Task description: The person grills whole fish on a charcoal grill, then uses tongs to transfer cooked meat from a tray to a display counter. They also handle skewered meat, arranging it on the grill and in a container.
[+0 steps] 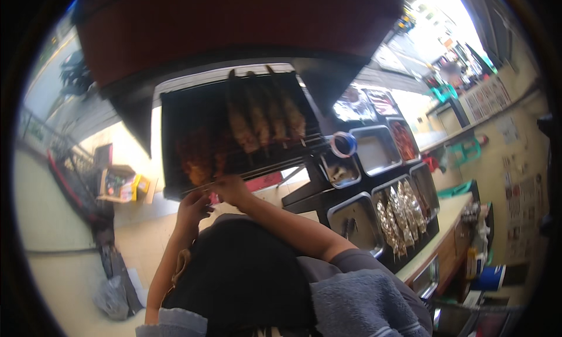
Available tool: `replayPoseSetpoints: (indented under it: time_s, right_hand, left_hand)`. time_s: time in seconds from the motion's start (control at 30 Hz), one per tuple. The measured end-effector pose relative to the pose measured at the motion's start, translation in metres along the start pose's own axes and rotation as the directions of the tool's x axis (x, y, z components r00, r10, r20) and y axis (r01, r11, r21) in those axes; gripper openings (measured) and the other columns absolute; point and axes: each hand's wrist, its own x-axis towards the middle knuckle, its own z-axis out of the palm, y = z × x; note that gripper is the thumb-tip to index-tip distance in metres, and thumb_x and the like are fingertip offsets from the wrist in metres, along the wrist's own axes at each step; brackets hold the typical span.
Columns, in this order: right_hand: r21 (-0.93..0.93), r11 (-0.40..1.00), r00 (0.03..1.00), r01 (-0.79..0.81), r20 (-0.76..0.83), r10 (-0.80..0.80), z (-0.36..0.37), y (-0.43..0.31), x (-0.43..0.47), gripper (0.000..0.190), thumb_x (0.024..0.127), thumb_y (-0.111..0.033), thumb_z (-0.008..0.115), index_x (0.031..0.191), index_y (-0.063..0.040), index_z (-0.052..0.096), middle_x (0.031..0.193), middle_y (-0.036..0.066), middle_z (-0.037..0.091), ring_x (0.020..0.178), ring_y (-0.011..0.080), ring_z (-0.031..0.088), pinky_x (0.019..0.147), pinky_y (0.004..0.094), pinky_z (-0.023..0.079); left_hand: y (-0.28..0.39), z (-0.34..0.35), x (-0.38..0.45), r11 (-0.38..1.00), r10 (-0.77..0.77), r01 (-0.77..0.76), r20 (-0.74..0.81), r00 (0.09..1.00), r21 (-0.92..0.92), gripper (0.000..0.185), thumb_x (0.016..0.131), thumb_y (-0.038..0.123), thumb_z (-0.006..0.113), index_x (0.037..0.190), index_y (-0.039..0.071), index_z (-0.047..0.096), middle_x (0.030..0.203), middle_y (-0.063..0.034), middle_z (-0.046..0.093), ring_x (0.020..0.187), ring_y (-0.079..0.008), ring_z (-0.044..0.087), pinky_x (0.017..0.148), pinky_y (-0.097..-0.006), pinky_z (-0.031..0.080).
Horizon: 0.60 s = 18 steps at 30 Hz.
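A charcoal-style grill [193, 106] with a dark grate stands before me under a dark red hood. At its front left edge, my left hand [192, 209] has its fingers curled just below the reddish grilled meat [196, 159]. My right hand [230, 190] is close beside it, fingers bent at the same edge. Blur and shade hide whether either hand grips a skewer end. Several skewered whole fish [259, 117] lie side by side on the grate's right half, tails at the back.
Right of the grill, a black counter holds steel trays [376, 150], foil-wrapped skewers [401, 218], tongs [349, 227], a blue-and-white tub [344, 144] and a tray of red meat [402, 139]. A cardboard box [118, 183] stands at left. Farther right are green plastic stools [464, 151] and a person [451, 73].
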Motion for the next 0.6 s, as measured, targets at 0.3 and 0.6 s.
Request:
replayPoseSetpoints:
  time_s: [0.3, 0.6]
  right_hand:
    - [-0.389, 0.92, 0.975, 0.047, -0.184, -0.128, -0.022, -0.036, -0.015, 0.021, 0.088, -0.027, 0.073, 0.09, -0.007, 0.08, 0.091, 0.019, 0.077, 0.093, 0.0414, 0.074, 0.083, 0.051, 0.057]
    - [-0.556, 0.828, 0.95, 0.076, -0.211, -0.228, 0.007, -0.102, -0.025, 0.024, 0.089, -0.032, 0.076, 0.095, -0.008, 0.076, 0.083, 0.018, 0.075, 0.088, 0.0388, 0.074, 0.077, 0.0503, 0.056]
  left_hand:
    - [0.016, -0.03, -0.004, 0.983, 0.071, -0.058, -0.071, 0.995, 0.175, 0.022, 0.099, 0.009, 0.069, 0.112, -0.009, 0.067, 0.09, -0.0167, 0.076, 0.07, -0.0207, 0.071, 0.062, -0.0315, 0.057]
    - [0.031, -0.064, -0.016, 0.988, 0.081, -0.065, -0.11, 0.991, 0.141, 0.02, 0.1, 0.012, 0.067, 0.108, -0.005, 0.072, 0.09, -0.0134, 0.077, 0.069, -0.0155, 0.066, 0.058, -0.0294, 0.052]
